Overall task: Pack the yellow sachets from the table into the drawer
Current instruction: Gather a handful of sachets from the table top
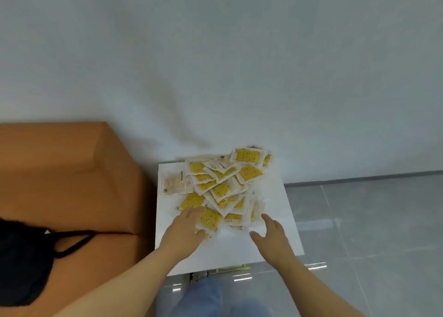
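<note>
the yellow sachets (223,187) lay heaped on the white table (239,252), the left hand (184,228) flat with straight fingers on the heap's near-left edge, the right hand (273,235) spread and empty beside its near-right edge, apparently flanking it to gather a batch.

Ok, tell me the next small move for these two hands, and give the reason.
Probably bring both hands together to scoop a bunch from the near edge of the pile of yellow sachets. The left hand lies flat on the nearest sachets, the right hand is open just beside the pile, and neither has a grip on anything. Every sachet in view lies on the white table.
</note>
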A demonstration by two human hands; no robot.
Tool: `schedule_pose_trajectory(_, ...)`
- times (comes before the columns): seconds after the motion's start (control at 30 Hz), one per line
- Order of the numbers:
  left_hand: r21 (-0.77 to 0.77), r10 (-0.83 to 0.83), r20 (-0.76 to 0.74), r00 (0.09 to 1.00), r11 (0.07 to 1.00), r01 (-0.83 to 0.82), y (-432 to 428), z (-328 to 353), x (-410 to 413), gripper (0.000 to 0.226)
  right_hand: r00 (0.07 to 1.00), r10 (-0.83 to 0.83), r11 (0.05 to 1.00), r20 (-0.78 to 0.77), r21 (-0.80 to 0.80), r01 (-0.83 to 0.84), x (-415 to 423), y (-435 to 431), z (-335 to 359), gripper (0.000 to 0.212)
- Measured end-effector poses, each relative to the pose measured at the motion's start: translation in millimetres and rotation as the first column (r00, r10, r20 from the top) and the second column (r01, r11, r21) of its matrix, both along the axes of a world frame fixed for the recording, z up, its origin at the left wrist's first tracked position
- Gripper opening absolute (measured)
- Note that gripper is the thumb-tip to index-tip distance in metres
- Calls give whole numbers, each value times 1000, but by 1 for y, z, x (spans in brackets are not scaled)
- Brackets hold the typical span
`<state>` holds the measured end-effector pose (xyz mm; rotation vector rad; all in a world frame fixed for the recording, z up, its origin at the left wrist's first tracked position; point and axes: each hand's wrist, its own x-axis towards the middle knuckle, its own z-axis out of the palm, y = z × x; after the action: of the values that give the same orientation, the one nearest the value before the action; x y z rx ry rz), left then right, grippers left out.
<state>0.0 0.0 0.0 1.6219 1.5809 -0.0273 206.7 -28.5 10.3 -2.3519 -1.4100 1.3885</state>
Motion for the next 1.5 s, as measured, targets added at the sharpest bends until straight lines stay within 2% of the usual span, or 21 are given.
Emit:
schedule_pose_trajectory(0.07,-49,127,55,990,991,-124,20,-10,2,57,996,-75,997,-52,15,76,2,18,-10,62)
schedule_pose_trajectory(0.13,-158,305,97,948,945,-288,40,-18,6,51,983,-139,990,-121,-14,138,4,38,-17,58)
schedule_pose_trajectory(0.2,-329,511,119,851,829,-452,58,-28,14,42,949,-261,965,-176,-84,250,6,57,-29,57)
schedule_pose_trajectory(0.3,-510,763,84,641,586,-630,78,-42,25,39,865,-457,884,-208,-216,414,15,78,-51,62)
schedule_pose_trajectory(0.4,-529,866,35,499,439,-726,97,-61,33,48,812,-548,825,-200,-292,484,25,93,-77,73)
schedule_pose_trajectory(0.5,-394,865,-153,478,391,-832,99,-89,31,77,744,-636,759,-208,-347,552,29,104,-95,87)
schedule_pose_trajectory(0.57,-348,864,-303,401,292,-891,93,-101,29,91,701,-683,720,-207,-355,597,28,109,-107,94)
schedule_pose_trajectory(0.63,-368,873,-345,344,212,-906,84,-111,28,96,674,-705,700,-220,-366,613,24,114,-117,99)
schedule_pose_trajectory(0.7,-402,871,-325,369,226,-887,79,-121,31,96,676,-704,701,-217,-361,615,17,119,-124,104)
schedule_pose_trajectory(0.87,-338,826,-346,445,333,-880,80,-134,44,109,794,-599,775,-105,-326,541,2,129,-135,109)
schedule_pose_trajectory(0.93,-347,831,-310,462,354,-869,82,-136,52,115,816,-570,791,-99,-335,512,-2,127,-138,107)
schedule_pose_trajectory(1.0,-367,871,-233,432,332,-869,79,-141,56,118,820,-556,806,-134,-329,493,-3,123,-140,94)
schedule_pose_trajectory(1.1,-390,926,-39,376,333,-859,73,-142,55,104,848,-497,856,-184,-263,445,0,121,-136,53)
schedule_pose_trajectory(1.17,-382,943,45,331,322,-866,71,-137,51,88,850,-474,877,-229,-215,430,4,121,-132,38)
schedule_pose_trajectory(1.23,-367,946,64,317,318,-874,70,-134,44,73,842,-475,879,-255,-181,441,5,122,-127,28)
schedule_pose_trajectory(1.37,-369,927,48,373,363,-855,69,-126,31,49,858,-463,886,-222,-151,438,2,123,-116,20)
schedule_pose_trajectory(1.5,-420,858,-60,510,442,-793,72,-111,32,47,898,-423,902,-120,-146,406,12,117,-101,27)
